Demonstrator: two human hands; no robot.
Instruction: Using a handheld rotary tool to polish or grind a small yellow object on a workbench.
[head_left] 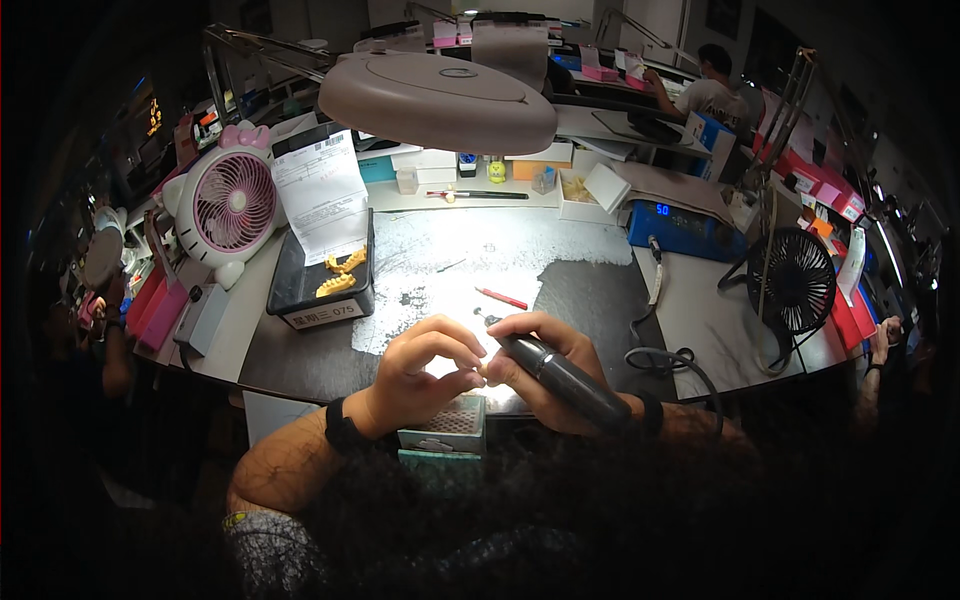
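In the middle foreground, under bright light, my two hands are close together. My right hand [535, 402] is wrapped around a dark rotary handpiece [572, 378], its thin tip pointing away to the upper left. My left hand [415, 368] is curled, thumb and fingertips drawn together beside the right thumb. Glare and the fingers hide what, if anything, it pinches. Just beyond the handpiece tip lies a slim red tool [502, 298] on the worktop. Below the hands is a small pale green box [443, 440] with a perforated top.
A magnifier lamp head [435, 100] overhangs the bench. At left stand a pink-and-white fan [235, 205] and a black tray [283, 275] holding yellow dental models [337, 286] and a paper slip [320, 190]. A blue control box [680, 232], cable [655, 280] and black fan [792, 282] are right.
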